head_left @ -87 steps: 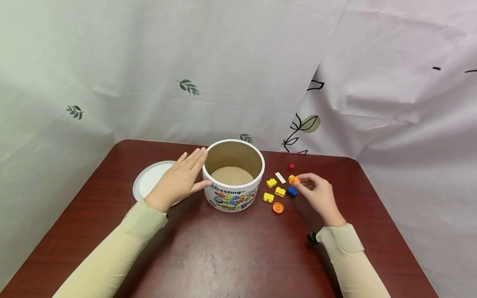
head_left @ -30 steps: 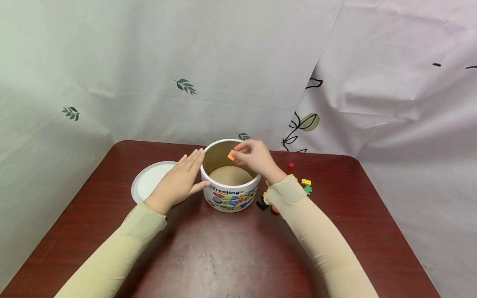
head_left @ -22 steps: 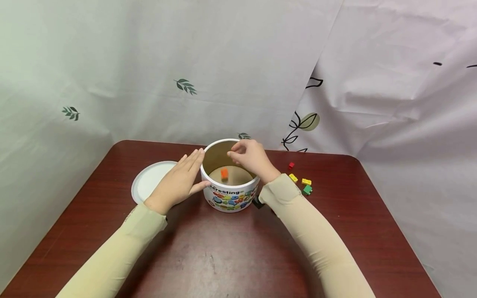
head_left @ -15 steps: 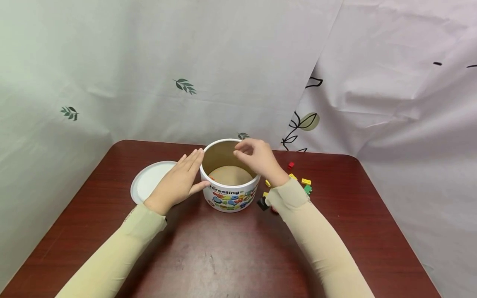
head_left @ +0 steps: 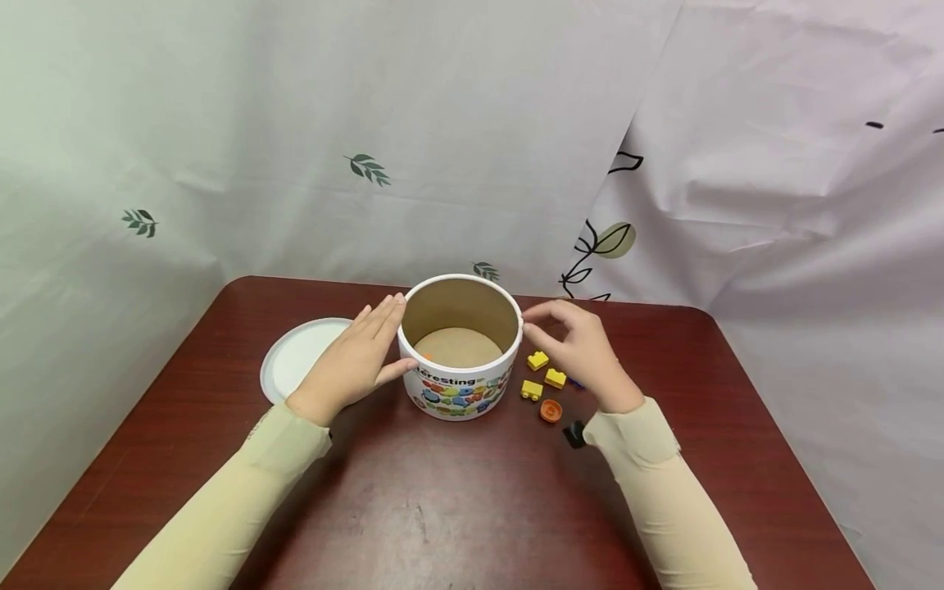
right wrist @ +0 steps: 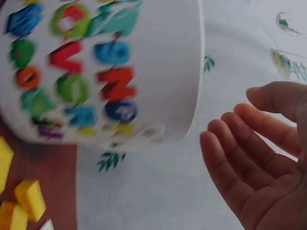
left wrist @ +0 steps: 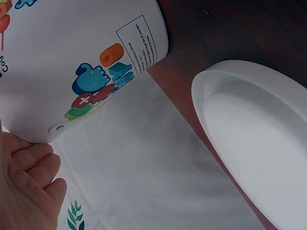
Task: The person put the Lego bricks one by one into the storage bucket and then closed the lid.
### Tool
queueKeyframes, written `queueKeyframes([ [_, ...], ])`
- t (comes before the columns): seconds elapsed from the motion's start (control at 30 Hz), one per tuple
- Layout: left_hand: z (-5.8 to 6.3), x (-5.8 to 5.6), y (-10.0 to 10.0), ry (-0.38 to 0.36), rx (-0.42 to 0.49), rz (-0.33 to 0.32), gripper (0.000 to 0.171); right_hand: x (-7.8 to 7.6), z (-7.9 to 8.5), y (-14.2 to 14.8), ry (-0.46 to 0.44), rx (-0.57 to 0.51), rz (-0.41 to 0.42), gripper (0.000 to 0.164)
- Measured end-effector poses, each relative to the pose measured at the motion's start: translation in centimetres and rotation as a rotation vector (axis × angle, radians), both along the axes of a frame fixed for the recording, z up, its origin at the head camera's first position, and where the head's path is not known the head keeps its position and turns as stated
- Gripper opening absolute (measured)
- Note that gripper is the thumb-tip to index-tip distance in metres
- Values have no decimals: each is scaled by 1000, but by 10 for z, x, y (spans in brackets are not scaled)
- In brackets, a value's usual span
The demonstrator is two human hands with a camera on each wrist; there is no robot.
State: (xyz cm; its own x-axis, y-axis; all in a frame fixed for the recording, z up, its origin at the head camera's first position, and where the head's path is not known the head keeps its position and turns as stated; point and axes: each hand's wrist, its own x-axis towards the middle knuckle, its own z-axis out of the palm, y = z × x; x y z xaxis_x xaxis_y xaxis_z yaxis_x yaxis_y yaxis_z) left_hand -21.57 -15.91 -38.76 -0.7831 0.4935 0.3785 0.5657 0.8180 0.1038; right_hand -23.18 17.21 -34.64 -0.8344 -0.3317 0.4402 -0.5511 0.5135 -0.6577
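Observation:
A white printed bucket [head_left: 456, 397] stands lidless at the middle of the table. My left hand [head_left: 354, 365] lies along its left side, fingers straight, fingertips at the rim; in the left wrist view they meet the bucket wall. Just right of the rim is my right hand [head_left: 586, 352], its fingers loosely bent. The right wrist view shows nothing between thumb and fingers. Inside the bucket only a sliver of an orange building block [head_left: 428, 357] shows above the near rim. Yellow building blocks [head_left: 532, 391] lie between the bucket and my right hand.
A white round lid [head_left: 295, 356] lies left of the bucket, partly behind my left hand. Near the yellow blocks is an orange round piece [head_left: 550, 411]. A blue block [head_left: 578, 383] peeks out beside my right hand, which hides the table behind it. Pale cloth [head_left: 457, 147] hangs behind.
My right hand brought the orange block from the right, let it drop into the bucket, then moved back right past the rim. My left hand has stayed at the bucket's side.

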Motion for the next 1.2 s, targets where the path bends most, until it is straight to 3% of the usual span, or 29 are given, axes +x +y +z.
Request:
queueKeyframes([
  [0.47, -1, 1, 1, 1, 5, -2, 88, 15, -45, 37, -197, 183, -30, 18],
  [0.73, 0, 2, 0, -6, 34, -7, 87, 15, -63, 49, -319, 307, 21, 28],
  [1.2, 1, 1, 1, -9, 32, -11, 87, 20, -79, 48, -463, 401, 1, 34],
])
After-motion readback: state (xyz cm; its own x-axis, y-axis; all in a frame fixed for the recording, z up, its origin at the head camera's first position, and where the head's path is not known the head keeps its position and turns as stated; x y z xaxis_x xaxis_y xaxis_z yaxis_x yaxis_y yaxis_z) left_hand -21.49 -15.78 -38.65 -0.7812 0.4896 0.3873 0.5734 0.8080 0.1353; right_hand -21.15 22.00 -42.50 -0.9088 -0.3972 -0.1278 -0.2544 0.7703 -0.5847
